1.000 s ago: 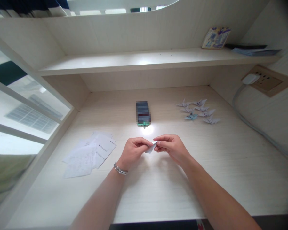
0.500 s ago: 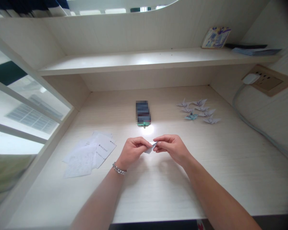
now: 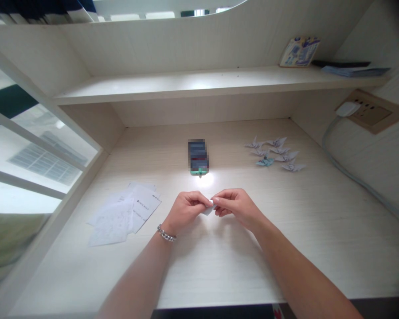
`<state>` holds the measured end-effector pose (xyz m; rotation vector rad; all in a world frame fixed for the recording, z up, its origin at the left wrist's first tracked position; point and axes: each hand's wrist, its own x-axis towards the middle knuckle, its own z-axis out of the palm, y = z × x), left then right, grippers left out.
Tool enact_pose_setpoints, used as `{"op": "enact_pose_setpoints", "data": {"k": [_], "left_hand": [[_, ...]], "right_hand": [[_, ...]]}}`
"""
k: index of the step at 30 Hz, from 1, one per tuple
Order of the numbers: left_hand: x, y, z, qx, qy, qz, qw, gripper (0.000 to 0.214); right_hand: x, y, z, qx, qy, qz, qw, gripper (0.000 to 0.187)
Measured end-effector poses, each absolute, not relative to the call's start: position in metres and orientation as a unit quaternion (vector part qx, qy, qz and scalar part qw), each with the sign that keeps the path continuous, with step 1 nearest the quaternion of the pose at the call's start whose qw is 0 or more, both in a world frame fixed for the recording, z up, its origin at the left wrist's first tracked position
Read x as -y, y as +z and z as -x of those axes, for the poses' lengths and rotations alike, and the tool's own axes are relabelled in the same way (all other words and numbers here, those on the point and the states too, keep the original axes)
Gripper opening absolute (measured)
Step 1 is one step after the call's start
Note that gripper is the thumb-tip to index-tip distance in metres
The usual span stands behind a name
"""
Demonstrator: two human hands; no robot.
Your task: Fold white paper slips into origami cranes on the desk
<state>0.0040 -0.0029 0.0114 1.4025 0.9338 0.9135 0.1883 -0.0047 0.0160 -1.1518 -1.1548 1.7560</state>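
Head view, looking down at a pale wooden desk [image 3: 219,266] set in a shelved alcove.

Left hand [image 3: 186,209]: fingers curled together, thumb and forefinger pinched on the left end of a small folded paper [image 3: 209,208]. A metal bracelet [image 3: 166,234] sits on that wrist.

Right hand [image 3: 236,205]: fingers bent and closed, tips clamped on the right end of the same piece. The fingertips of both hands nearly meet over it, so only a sliver of white shows between them — the fold shape cannot be made out.

Position of the small folded paper: held at the middle of the desk, near its front half, just above the surface; whether it touches the desk cannot be told.

Surroundings:
- Phone [image 3: 198,156] lies flat beyond the hands, its screen blurred, with a bright spot of light on the desk at its near end.
- Cluster of folded paper cranes [image 3: 275,153] far right of the phone, well apart from the hands — mostly white, one bluish.
- Loose printed sheets [image 3: 123,215] overlap to the left of the left hand.
- Upper shelf [image 3: 186,84]: a colourful card [image 3: 299,52] leans at its right end, flat dark papers beside it.
- Right wall: socket panel [image 3: 372,113] with a white plug [image 3: 347,109]; its cable runs down along the wall.
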Motion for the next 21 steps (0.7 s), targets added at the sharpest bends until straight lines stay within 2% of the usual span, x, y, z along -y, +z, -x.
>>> {"op": "enact_pose_setpoints", "data": {"k": [4, 16, 21], "left_hand": [[0.0020, 0.0104, -0.0050, -0.405, 0.373, -0.598, 0.583, 0.010], [-0.0011, 0.0106, -0.0034, -0.427, 0.360, -0.510, 0.654, 0.020], [-0.0014, 0.0081, -0.0041, -0.419, 0.383, -0.446, 0.691, 0.031]], "right_hand": [[0.0045, 0.0131, -0.1852, 0.452, 0.680, 0.461, 0.349, 0.022], [0.0034, 0.0128, -0.1833, 0.415, 0.675, 0.478, 0.379, 0.020], [0.0037, 0.0096, -0.1814, 0.421, 0.651, 0.491, 0.396, 0.022]]}}
